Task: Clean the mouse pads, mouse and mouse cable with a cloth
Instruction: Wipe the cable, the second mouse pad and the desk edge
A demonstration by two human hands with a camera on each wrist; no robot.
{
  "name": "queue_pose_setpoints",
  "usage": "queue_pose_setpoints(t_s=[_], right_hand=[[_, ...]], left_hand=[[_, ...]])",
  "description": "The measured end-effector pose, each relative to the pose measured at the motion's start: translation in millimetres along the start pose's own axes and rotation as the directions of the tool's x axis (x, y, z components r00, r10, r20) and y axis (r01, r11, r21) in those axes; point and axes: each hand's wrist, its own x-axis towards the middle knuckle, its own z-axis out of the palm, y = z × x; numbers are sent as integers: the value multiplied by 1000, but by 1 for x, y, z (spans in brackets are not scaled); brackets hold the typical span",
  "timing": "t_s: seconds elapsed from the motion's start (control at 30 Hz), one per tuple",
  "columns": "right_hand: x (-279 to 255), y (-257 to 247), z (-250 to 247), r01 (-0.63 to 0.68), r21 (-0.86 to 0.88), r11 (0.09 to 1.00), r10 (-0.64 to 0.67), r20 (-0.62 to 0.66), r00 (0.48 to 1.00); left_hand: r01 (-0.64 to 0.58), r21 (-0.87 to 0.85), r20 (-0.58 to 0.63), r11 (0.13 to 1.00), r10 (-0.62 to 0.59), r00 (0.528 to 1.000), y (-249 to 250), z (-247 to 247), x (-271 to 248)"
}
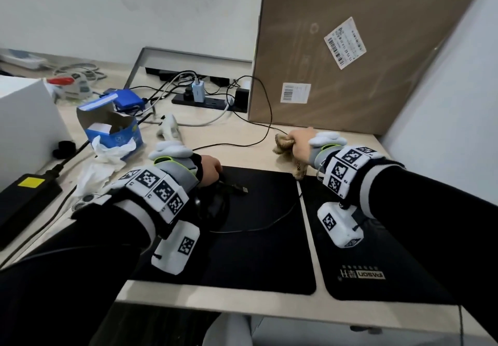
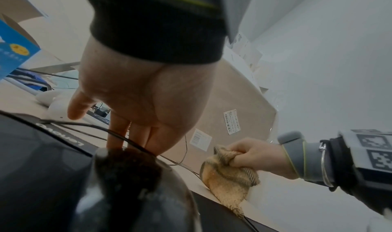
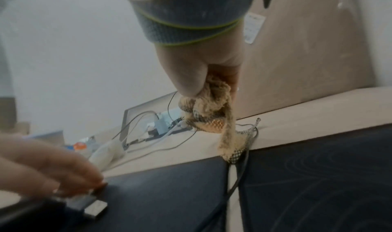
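Head view: right hand [image 1: 299, 145] fists a bunched tan cloth [image 1: 283, 143] on the desk. Left hand [image 2: 135, 91], fingers straight and together, touches the black mouse cable [image 2: 127, 140].

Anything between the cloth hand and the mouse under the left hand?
Nothing solid. Between the right hand gripping the cloth and the mouse lie bare pad, its cable and USB plug; the left hand hovers over it.

Office desk [image 1: 242, 135]; power strip [image 1: 210, 100] with chargers behind mouse pads [image 1: 258, 227]; cardboard box [image 1: 363, 49] right of strip.
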Motion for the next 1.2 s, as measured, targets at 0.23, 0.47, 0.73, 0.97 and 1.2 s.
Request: queue_pose_setpoints(t_s=[0.23,0.47,0.73,0.97,1.2], right_hand=[[-23,15,-28,-99,732,674,332,-180,926],[-70,-2,-59,-13,947,322,110,-24,994],[-116,21,-79,8,953,303,38,-20,999],[-153,32,-100,61,846,529,2,-73,997],[-175,25,-124,150,344,927,-36,-316,948]], left_hand=[[-30,-218,-142,975,-1,990,18,-11,-6],[-301,-731,-278,613,137,951,79,-40,-27],[-444,-716,-383,538,229,895,115,-63,-55],[-511,-538,-377,670,351,857,153,-81,-78],[-557,-356,-345,750,449,824,179,-102,-97]])
